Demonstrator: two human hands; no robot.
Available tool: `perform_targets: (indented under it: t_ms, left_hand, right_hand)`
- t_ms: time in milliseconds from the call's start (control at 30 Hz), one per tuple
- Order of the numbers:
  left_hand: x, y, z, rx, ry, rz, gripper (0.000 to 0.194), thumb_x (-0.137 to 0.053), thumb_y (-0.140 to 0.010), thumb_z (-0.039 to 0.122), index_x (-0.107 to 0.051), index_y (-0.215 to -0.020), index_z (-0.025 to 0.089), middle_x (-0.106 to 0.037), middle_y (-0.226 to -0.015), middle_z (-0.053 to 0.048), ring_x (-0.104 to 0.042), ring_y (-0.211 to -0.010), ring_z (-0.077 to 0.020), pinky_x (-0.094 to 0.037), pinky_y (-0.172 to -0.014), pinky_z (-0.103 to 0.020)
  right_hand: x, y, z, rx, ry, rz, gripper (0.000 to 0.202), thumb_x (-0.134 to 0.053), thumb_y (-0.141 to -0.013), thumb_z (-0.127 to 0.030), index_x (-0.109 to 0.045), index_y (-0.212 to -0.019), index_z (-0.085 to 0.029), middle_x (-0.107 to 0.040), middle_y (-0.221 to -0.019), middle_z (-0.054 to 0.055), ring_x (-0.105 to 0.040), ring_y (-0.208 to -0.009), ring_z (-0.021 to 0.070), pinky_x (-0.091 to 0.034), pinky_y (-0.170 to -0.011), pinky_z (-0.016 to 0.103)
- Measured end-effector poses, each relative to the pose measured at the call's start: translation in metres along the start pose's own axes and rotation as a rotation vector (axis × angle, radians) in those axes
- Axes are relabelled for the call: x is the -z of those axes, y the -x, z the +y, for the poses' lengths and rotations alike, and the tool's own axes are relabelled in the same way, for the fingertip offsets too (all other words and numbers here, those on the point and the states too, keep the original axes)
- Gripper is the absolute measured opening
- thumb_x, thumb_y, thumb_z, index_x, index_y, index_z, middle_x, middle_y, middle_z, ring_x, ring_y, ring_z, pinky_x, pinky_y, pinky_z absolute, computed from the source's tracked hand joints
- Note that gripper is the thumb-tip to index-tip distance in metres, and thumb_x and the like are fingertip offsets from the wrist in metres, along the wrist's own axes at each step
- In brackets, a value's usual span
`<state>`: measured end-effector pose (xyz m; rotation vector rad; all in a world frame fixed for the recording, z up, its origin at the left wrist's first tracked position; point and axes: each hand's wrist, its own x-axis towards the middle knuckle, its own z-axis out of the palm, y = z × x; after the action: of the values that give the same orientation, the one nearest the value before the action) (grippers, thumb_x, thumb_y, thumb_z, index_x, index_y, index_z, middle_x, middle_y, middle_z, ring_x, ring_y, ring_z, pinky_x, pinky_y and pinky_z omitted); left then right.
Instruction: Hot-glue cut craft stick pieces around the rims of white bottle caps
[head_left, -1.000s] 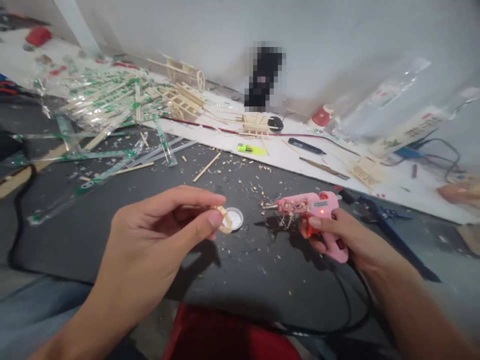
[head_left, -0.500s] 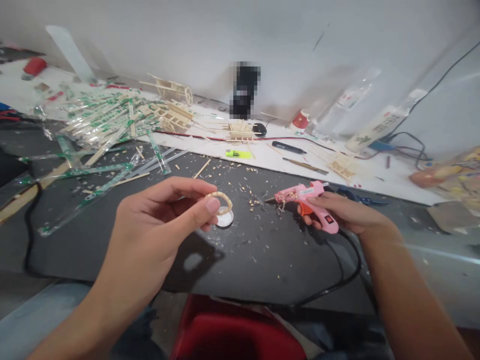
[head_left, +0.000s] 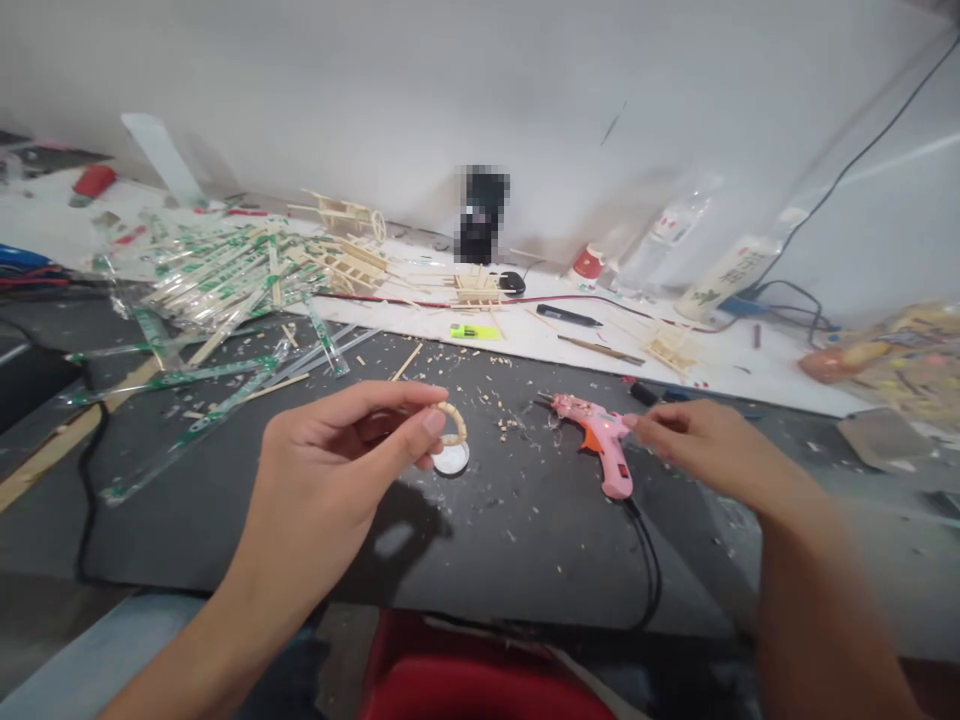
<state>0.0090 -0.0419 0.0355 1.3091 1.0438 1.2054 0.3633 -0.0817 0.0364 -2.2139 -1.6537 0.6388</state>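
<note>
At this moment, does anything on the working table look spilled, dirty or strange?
Yes. The pink glue gun looks dirty: bits and thin strands cling to its front part, while its handle looks much cleaner. Pale chips also lie loosely scattered over the dark tabletop, with some near the nozzle, like uncleared scraps.

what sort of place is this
Probably a craft or model-making workspace, judging by the pink glue gun, the small wooden cart model and the heap of plastic-wrapped sticks.
</note>
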Motion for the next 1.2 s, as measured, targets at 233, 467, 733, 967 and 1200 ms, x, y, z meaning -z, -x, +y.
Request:
perform_targets:
  t_ms: [233, 467, 733, 967, 1200]
  left_hand:
    - [0.002, -0.007, -0.003, 0.014, -0.088, -0.041, 0.009, -0.084, -0.084, 0.033, -0.081, -0.09, 0.027, -0.082, -0.076, 0.003, -0.075, -0.065, -0.0151, -0.063, -0.063, -0.022]
    - [0.031, -0.042, -0.022, 0.0, -0.457, 0.015, 0.022, -0.081, -0.083, 0.046, -0.08, -0.096, 0.027, -0.084, -0.088, -0.001, -0.077, -0.08, -0.0231, -0.059, -0.073, -0.031]
    - [0.089, -0.077, -0.041, 0.0, -0.959, -0.094, 0.018, -0.075, -0.09, 0.04, -0.079, -0.089, 0.023, -0.079, -0.076, -0.001, -0.073, -0.075, -0.0238, -0.054, -0.077, -0.039]
    - [0.103, -0.083, -0.048, -0.14, -1.06, -0.101, 0.016, -0.071, -0.09, 0.038, -0.081, -0.093, 0.026, -0.076, -0.074, 0.005, -0.071, -0.07, -0.0181, -0.047, -0.065, -0.029]
    - [0.09, -0.054, -0.009, -0.301, -0.955, 0.103, 0.01, -0.069, -0.088, 0.034, -0.076, -0.089, 0.027, -0.072, -0.091, 0.004, -0.071, -0.101, -0.0256, -0.047, -0.075, -0.032]
  right_hand:
    - [-0.049, 0.019, -0.098, 0.672, -0.057, 0.322, 0.011, -0.066, -0.096, -0.033, -0.073, -0.1, -0.024, -0.076, -0.089, 0.001, -0.069, -0.077, 0.0163, -0.05, -0.07, 0.028]
    - [-0.064, -0.021, -0.07, 0.586, 0.098, 0.672, 0.02, -0.063, -0.095, -0.035, -0.074, -0.082, -0.023, -0.062, -0.056, -0.003, -0.055, -0.051, 0.0151, -0.042, -0.059, 0.03]
    - [-0.018, -0.031, -0.038, 0.241, 0.065, 0.72, 0.022, -0.062, -0.093, -0.04, -0.07, -0.08, -0.025, -0.068, -0.072, 0.004, -0.061, -0.071, 0.0251, -0.044, -0.08, 0.04]
    - [-0.017, -0.03, -0.039, 0.243, -0.082, 0.454, 0.025, -0.062, -0.095, -0.046, -0.072, -0.087, -0.024, -0.073, -0.08, 0.005, -0.061, -0.066, 0.0224, -0.044, -0.07, 0.037]
    - [0.013, -0.016, -0.073, 0.391, -0.2, 0.214, 0.025, -0.068, -0.092, -0.045, -0.072, -0.082, -0.024, -0.069, -0.079, 0.002, -0.055, -0.067, 0.0176, -0.04, -0.062, 0.033]
